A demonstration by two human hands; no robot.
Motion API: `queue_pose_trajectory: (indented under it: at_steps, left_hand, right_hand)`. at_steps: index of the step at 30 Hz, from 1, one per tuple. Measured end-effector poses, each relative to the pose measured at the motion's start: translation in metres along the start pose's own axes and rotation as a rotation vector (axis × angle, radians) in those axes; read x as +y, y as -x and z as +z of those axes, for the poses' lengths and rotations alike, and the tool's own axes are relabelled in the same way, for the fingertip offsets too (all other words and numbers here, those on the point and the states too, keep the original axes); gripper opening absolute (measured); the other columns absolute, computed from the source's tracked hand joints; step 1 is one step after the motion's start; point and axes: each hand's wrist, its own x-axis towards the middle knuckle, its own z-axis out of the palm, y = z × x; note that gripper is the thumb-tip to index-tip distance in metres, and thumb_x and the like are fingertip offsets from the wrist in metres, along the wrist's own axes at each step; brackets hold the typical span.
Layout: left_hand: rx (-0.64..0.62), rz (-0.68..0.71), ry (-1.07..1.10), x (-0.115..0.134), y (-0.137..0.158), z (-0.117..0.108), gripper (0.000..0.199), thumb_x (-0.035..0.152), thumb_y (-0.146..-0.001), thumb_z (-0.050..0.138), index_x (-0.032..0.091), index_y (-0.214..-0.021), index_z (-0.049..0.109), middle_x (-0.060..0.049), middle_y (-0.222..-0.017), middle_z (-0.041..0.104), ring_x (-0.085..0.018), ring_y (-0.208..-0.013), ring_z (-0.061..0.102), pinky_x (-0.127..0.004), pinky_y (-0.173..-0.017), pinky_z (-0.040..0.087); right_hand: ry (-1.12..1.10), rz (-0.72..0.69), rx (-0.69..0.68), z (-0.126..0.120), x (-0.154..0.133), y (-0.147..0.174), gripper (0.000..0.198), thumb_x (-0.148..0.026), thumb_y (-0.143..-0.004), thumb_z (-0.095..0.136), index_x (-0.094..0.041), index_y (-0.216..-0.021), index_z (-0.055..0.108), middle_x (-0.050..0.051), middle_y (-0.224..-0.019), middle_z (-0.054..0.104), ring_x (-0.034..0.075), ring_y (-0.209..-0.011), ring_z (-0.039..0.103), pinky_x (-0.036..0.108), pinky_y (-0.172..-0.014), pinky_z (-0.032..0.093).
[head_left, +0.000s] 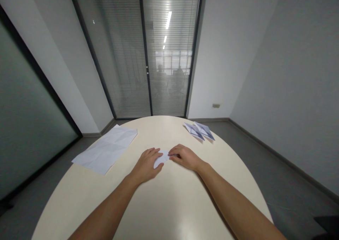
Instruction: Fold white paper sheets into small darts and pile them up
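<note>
One view here, and it comes from the wearer's own head, tipped forward and down over the desk (159, 133). We're above the near side, facing straight across to the curved far edge and the glass partition (127, 56) beyond. The left hand (146, 165) and right hand (186, 157) sit mid-view, seen from behind and above, at moderate range. And it's a wide look: the desk's left and right edges both fit, plus the right wall (299, 91), while the near edge drops out below.
</note>
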Motion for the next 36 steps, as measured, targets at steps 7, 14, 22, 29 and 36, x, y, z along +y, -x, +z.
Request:
queue_pose_trajectory:
  at_steps: [7, 14, 22, 29, 36]
  left_hand:
    - [0.014, 0.041, -0.006, 0.002, -0.002, -0.002, 0.032, 0.026, -0.089, 0.06, 0.02, -0.12, 0.066, -0.011, -0.143, 0.057, -0.029, -0.134, 0.049, -0.051, -0.114, 0.038]
    - [0.024, 0.061, 0.013, 0.003, -0.003, -0.003, 0.032, 0.023, -0.092, 0.055, 0.021, -0.122, 0.065, -0.009, -0.132, 0.065, -0.025, -0.122, 0.058, -0.046, -0.107, 0.045]
    - [0.028, 0.055, 0.025, 0.009, -0.007, -0.007, 0.03, 0.021, -0.095, 0.05, 0.021, -0.12, 0.068, -0.009, -0.128, 0.067, -0.025, -0.117, 0.059, -0.046, -0.102, 0.049]
    - [0.043, 0.081, 0.044, 0.007, -0.007, -0.004, 0.031, 0.02, -0.095, 0.05, 0.021, -0.121, 0.066, -0.008, -0.128, 0.067, -0.024, -0.117, 0.058, -0.045, -0.102, 0.049]
    - [0.144, 0.007, 0.078, 0.008, -0.008, -0.005, 0.023, 0.018, -0.094, 0.051, 0.022, -0.111, 0.065, -0.008, -0.129, 0.062, -0.023, -0.118, 0.059, -0.042, -0.104, 0.049]
  right_hand:
    - [0.014, -0.009, 0.0, 0.001, 0.0, -0.001, 0.02, -0.032, -0.097, 0.058, -0.021, -0.106, 0.074, 0.007, -0.103, 0.075, 0.021, -0.101, 0.064, 0.034, -0.092, 0.047]
    - [0.059, -0.007, 0.004, -0.001, -0.006, -0.002, 0.021, -0.031, -0.099, 0.055, -0.02, -0.104, 0.073, 0.006, -0.099, 0.075, 0.02, -0.097, 0.063, 0.034, -0.09, 0.046]
    - [0.153, -0.043, 0.021, 0.001, -0.012, -0.005, 0.018, -0.029, -0.096, 0.059, -0.02, -0.104, 0.073, 0.007, -0.096, 0.073, 0.022, -0.097, 0.06, 0.036, -0.088, 0.043]
    - [0.177, -0.021, 0.002, 0.002, -0.013, -0.004, 0.022, -0.032, -0.098, 0.055, -0.021, -0.109, 0.071, 0.008, -0.1, 0.072, 0.021, -0.096, 0.062, 0.034, -0.087, 0.046]
    - [0.164, -0.004, 0.0, 0.001, -0.015, -0.005, 0.024, -0.03, -0.1, 0.051, -0.021, -0.112, 0.07, 0.007, -0.102, 0.072, 0.02, -0.096, 0.064, 0.031, -0.085, 0.048]
